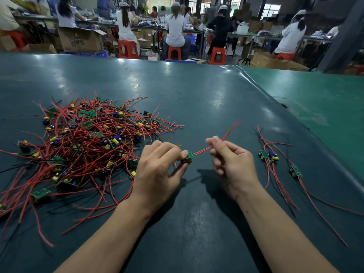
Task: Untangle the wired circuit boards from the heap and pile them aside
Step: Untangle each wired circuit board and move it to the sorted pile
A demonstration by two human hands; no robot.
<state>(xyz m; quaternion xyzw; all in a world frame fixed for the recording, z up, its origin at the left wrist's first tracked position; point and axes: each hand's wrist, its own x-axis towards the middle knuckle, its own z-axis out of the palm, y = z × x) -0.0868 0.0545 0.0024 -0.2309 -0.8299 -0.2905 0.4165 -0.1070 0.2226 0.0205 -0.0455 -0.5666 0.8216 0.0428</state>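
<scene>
A tangled heap [82, 142] of small green circuit boards with red and black wires lies on the left of the dark green table [197, 99]. My left hand [157, 168] pinches one small green board [188, 156] just right of the heap. From that board, red wires [228, 133] run up to the right, and my right hand [230, 162] pinches them between thumb and fingers. At the right, three separated boards [269, 156] lie side by side with their wires trailing toward me.
A seam at the right joins the dark mat to a lighter green mat [315, 99]. Beyond the table's far edge, people sit on red stools [128, 49] at other benches, among cardboard boxes [80, 41].
</scene>
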